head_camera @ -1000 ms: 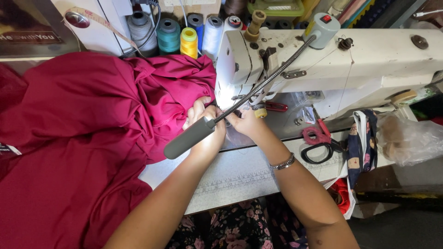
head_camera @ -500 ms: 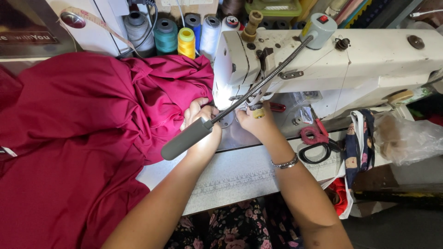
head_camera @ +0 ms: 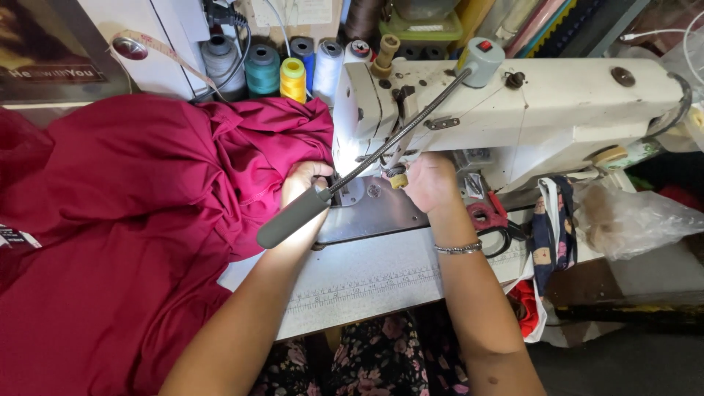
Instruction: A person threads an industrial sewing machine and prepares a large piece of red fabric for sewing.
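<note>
My left hand (head_camera: 302, 178) rests on the edge of the crimson fabric (head_camera: 147, 220), its fingers curled on the cloth just left of the needle. A grey lamp head (head_camera: 292, 218) on a gooseneck crosses over its wrist. My right hand (head_camera: 434, 183) sits at the needle area of the white sewing machine (head_camera: 543, 103), back of the hand up, with its fingertips hidden under the machine's head. A small yellow piece (head_camera: 397, 180) shows at its fingers. The metal needle plate (head_camera: 370, 213) between the hands is brightly lit.
Red-handled scissors (head_camera: 488, 220) lie right of my right wrist. Behind the fabric stand thread spools, among them a teal one (head_camera: 261, 70) and a yellow one (head_camera: 292, 78). A plastic bag (head_camera: 634, 216) and a patterned cloth strip (head_camera: 546, 227) hang at the right. The table front (head_camera: 367, 282) carries a ruler scale.
The two hands have drawn slightly apart at the needle, the right hand shifting right. The view has tilted a little. The fabric lies much as before.
</note>
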